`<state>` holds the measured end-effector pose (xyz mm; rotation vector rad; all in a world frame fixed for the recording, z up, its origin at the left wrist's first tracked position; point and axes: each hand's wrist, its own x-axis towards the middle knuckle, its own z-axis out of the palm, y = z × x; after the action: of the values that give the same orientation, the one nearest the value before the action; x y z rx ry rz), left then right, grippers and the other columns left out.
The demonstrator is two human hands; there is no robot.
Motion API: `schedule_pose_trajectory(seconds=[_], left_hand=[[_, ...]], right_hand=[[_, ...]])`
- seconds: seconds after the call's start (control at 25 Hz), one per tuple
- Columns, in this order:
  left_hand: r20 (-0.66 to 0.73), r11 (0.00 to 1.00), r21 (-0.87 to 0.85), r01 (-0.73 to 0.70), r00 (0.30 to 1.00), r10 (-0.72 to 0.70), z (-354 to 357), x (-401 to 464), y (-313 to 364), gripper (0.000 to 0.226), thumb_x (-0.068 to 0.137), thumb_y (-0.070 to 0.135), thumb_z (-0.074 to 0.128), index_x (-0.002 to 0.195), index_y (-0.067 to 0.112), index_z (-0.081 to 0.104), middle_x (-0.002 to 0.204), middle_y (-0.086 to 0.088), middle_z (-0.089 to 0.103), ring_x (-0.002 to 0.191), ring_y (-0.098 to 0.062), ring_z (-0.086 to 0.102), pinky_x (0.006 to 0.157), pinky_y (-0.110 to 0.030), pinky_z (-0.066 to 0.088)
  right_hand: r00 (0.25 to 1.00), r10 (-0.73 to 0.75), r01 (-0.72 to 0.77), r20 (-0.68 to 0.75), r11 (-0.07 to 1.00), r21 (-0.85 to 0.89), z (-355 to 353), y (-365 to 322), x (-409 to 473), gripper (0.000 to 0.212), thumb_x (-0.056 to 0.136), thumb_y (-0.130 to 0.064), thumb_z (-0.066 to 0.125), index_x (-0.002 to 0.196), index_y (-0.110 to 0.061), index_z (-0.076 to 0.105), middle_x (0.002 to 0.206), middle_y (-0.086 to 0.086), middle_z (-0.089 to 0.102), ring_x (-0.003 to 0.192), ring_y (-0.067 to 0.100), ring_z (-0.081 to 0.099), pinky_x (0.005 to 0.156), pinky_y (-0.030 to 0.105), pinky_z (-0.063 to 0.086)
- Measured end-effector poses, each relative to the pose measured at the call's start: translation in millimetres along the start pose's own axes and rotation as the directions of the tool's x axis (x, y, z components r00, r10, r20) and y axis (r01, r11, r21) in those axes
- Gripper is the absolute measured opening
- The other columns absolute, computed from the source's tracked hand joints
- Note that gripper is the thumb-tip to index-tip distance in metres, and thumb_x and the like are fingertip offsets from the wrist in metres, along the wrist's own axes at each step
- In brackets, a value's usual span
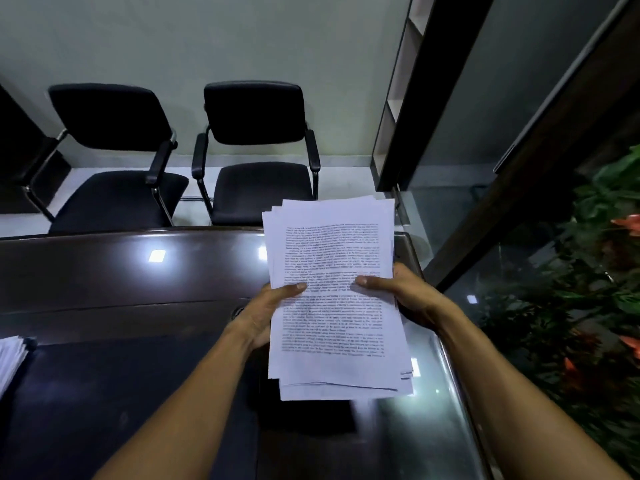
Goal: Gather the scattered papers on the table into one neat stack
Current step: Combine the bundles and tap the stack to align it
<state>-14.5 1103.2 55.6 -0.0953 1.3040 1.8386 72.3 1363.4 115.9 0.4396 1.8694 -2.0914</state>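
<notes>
The stack of papers (334, 296) was held up above the right part of the dark table (121, 282), not lying on it. The top sheet was white and full of printed text, too small to read. The sheets were not yet aligned: several edges stuck out at the top left corner and at the bottom, where the lower sheets showed like steps.

The left hand (263, 313) gripped the left edge of the stack, with the thumb lying across the printed face and the other fingers hidden behind the sheets. The right hand (401, 296) gripped the right edge in the same way, its thumb pressed on the top sheet and its fingers curled around the back. Both thumbs pointed toward each other, near the middle height of the page. Both forearms were bare.

At the far left edge of the view, a second pile of papers (10, 358) lay on the table, only partly visible.

The table surface was glossy and reflected some ceiling lights. Behind it stood two black office chairs, the left chair (114, 161) and the right chair (256, 154), side by side against a pale wall. On the right there was a glass panel with a dark frame (519, 188), and near it a plant (602, 271) with green leaves and orange-red flowers.
</notes>
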Motion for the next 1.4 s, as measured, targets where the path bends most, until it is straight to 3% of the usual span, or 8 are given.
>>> schedule_pose_trajectory(seconds=[0.28,0.4,0.52,0.6,0.8,1.0,1.24,1.4], left_hand=[[0.076,0.998,0.061,-0.021,0.997,0.017,22.4,-70.5,13.4,0.059,0.084,0.026,0.078,0.137,0.006,0.061,0.136,-0.021,0.064,0.125,-0.042,0.060,0.104,-0.053,0.050],[0.068,0.996,-0.006,-0.085,0.994,0.085,33.8,-97.6,11.9,0.050,0.090,0.026,0.072,0.135,0.005,0.063,0.136,-0.021,0.064,0.125,-0.039,0.061,0.108,-0.054,0.046],[-0.042,0.971,-0.179,-0.158,0.987,0.153,41.1,-128.8,1.7,0.051,0.084,0.031,0.078,0.129,0.007,0.069,0.124,-0.016,0.072,0.112,-0.032,0.070,0.096,-0.049,0.056],[-0.111,0.899,-0.332,-0.285,0.958,0.263,50.6,-144.9,-3.4,0.048,0.084,0.034,0.073,0.128,0.013,0.069,0.118,-0.011,0.075,0.102,-0.026,0.074,0.087,-0.045,0.061],[-0.246,0.646,-0.523,-0.556,0.824,0.510,91.2,-177.2,8.6,0.054,0.093,0.050,0.062,0.139,0.022,0.060,0.138,-0.008,0.065,0.124,-0.030,0.062,0.109,-0.050,0.045],[-0.271,0.532,-0.630,-0.566,0.802,0.532,103.4,-205.8,24.3,0.069,0.084,0.062,0.067,0.138,0.018,0.063,0.131,-0.014,0.064,0.112,-0.035,0.060,0.103,-0.054,0.046],[-0.374,0.502,-0.553,-0.665,0.736,0.563,76.8,-239.7,30.5,0.061,0.087,0.060,0.064,0.130,0.017,0.068,0.128,-0.014,0.067,0.111,-0.035,0.062,0.104,-0.054,0.046],[-0.479,0.534,-0.402,-0.744,0.668,0.570,7.6,-276.4,33.5,0.052,0.092,0.047,0.063,0.131,0.013,0.067,0.121,-0.011,0.071,0.107,-0.031,0.065,0.094,-0.047,0.055]], right_hand=[[0.995,-0.026,0.054,0.101,0.957,-0.286,20.9,-47.0,-65.3,0.031,0.093,-0.010,0.071,0.123,-0.018,0.068,0.121,-0.001,0.075,0.113,0.022,0.071,0.098,0.040,0.056],[0.981,-0.193,0.188,0.022,0.916,-0.354,30.8,-55.5,-85.5,0.020,0.093,-0.012,0.072,0.113,-0.014,0.073,0.113,0.002,0.078,0.108,0.027,0.072,0.099,0.041,0.057],[0.897,-0.425,0.377,-0.125,0.881,-0.287,36.8,-74.5,-109.7,0.023,0.094,-0.014,0.072,0.116,-0.007,0.074,0.115,0.009,0.077,0.106,0.027,0.073,0.102,0.053,0.054],[0.823,-0.534,0.501,-0.192,0.843,-0.196,48.9,-90.3,-128.8,0.032,0.095,-0.013,0.070,0.127,-0.005,0.068,0.123,0.009,0.074,0.113,0.028,0.071,0.104,0.053,0.053],[0.721,-0.668,0.632,-0.182,0.743,-0.222,99.4,-110.5,-164.3,0.032,0.093,-0.021,0.074,0.123,-0.009,0.071,0.120,0.006,0.075,0.112,0.024,0.072,0.100,0.050,0.056],[0.707,-0.704,0.677,-0.064,0.700,-0.226,142.1,-116.0,-184.7,0.021,0.092,-0.018,0.074,0.113,-0.020,0.072,0.113,-0.001,0.078,0.105,0.016,0.074,0.092,0.036,0.060],[0.702,-0.711,0.669,-0.050,0.681,-0.298,195.8,-110.8,-174.8,0.013,0.099,-0.021,0.065,0.109,-0.026,0.072,0.104,-0.016,0.077,0.099,0.005,0.074,0.080,0.022,0.058],[0.748,-0.663,0.629,-0.026,0.721,-0.289,235.4,-113.8,-152.2,0.022,0.101,-0.018,0.062,0.122,-0.018,0.070,0.118,-0.007,0.075,0.109,0.014,0.072,0.094,0.037,0.057]])
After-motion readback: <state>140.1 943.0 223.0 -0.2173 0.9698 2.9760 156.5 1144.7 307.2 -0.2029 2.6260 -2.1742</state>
